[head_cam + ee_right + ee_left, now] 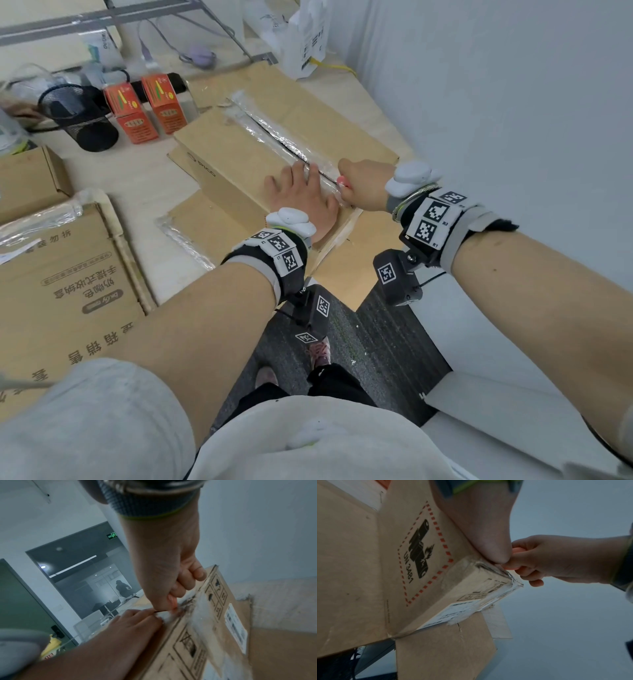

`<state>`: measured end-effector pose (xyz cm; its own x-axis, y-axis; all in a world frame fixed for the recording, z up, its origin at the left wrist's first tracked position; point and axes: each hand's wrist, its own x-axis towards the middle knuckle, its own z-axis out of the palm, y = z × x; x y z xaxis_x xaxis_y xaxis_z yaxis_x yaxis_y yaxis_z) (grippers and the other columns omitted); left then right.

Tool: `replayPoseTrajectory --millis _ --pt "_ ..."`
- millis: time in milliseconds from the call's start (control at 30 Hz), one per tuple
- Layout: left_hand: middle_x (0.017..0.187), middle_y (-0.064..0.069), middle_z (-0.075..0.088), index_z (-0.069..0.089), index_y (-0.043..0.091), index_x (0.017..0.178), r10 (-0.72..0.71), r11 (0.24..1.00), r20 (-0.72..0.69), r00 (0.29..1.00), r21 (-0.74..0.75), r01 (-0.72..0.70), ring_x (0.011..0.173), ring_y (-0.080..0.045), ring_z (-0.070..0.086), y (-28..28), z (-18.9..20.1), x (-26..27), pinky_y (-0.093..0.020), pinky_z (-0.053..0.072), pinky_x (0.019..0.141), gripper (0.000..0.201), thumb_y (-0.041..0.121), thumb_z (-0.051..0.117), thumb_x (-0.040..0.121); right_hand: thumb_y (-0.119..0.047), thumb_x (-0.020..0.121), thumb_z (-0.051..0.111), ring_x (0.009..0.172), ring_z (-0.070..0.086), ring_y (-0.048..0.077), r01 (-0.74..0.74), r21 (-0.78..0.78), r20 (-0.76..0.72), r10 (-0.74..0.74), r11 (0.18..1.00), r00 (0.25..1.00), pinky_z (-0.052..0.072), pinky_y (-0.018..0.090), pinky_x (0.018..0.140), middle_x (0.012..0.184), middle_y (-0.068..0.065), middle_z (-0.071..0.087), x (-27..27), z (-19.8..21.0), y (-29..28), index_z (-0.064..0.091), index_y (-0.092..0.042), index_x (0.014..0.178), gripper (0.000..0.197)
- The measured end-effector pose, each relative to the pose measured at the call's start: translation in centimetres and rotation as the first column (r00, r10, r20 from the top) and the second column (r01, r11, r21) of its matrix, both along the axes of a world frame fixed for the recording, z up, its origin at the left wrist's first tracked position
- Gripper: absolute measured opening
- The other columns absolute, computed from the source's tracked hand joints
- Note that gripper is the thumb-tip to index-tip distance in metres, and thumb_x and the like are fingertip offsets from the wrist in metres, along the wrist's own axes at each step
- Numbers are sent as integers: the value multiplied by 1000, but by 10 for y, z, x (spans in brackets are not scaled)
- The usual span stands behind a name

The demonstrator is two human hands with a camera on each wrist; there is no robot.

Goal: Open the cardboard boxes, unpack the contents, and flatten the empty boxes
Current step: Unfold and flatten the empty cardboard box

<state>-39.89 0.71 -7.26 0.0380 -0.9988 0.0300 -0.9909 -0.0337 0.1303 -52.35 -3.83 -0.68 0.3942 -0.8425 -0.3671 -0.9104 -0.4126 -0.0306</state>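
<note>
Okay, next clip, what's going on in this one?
A person is opening a taped cardboard box on a table. The left hand lies flat on the box top, holding it down. The right hand grips a small pink-handled cutter at the near end of the taped centre seam. The flaps are still closed. A flattened box, two orange cartons and a black mesh cup sit to the left.

Far ahead and left of the hands, a black mesh cup (pixel 80 116) stood on the desk (pixel 133 174). Just right of it stood two orange cartons (pixel 147 106), side by side. Beyond them lay a purple mouse (pixel 202 56). Below the wrists, dark carpet (pixel 373 346) showed.
</note>
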Motion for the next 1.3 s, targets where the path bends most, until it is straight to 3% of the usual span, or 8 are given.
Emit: replayPoseTrajectory --millis 200,500,600,733,833,1000,1200,1300 --pt "139 -6 37 30 17 144 10 1000 26 1000 19 -11 122 -26 35 -1 0 -1 -47 28 96 65 49 30 88 -20 100 36 74 46 26 10 48 -50 -7 999 999 23 29 48 89 10 51 -4 9 5 43 -3 115 24" --pt "140 -8 36 28 16 146 -3 999 33 999 52 2 122 -28 35 -1 4 -3 -49 28 97 65 49 27 89 -22 102 35 75 45 26 31 61 -67 -27 998 997 23 30 49 81 6 47 -19 19 22 36 -10 103 13" --pt "140 -9 34 26 16 146 -9 998 39 999 56 7 123 -28 34 -1 5 -2 -49 27 98 65 48 26 90 -21 102 34 75 46 25 35 90 -45 -31 995 998 27 31 52 86 11 49 -22 18 24 33 -9 100 12" --pt "143 -9 32 22 16 148 -13 997 44 999 78 9 126 -28 32 -2 6 -3 -50 26 100 65 48 24 91 -22 102 36 77 47 26 62 93 -53 -57 994 997 33 32 64 86 10 49 -27 17 26 41 -5 110 20" --pt "144 -9 31 22 16 148 -15 997 41 999 80 11 127 -28 32 -1 5 -2 -50 25 100 66 48 24 91 -22 101 36 76 46 27 74 96 -37 -71 993 997 33 33 65 78 7 46 -29 12 28 33 -10 99 12" --pt "144 -9 31 20 15 149 -28 995 47 998 99 23 127 -28 31 -1 6 -1 -50 25 102 65 48 24 93 -20 100 39 78 46 26 88 162 -66 -78 983 995 34 31 68 75 2 42 -25 20 21 33 -10 98 12" --pt "139 -7 35 23 14 148 -27 996 50 998 91 22 123 -27 34 -2 5 -1 -49 27 100 64 47 23 92 -16 99 40 76 43 24 93 177 -122 -72 980 990 26 26 51 72 -1 36 -20 28 22 35 -8 96 10" --pt "140 -8 35 22 14 148 -26 995 50 998 93 22 125 -28 33 -3 5 0 -49 27 101 65 47 23 93 -15 99 39 72 42 22 97 188 -197 -59 977 979 25 24 50 76 3 44 -25 27 27 42 -6 92 12"
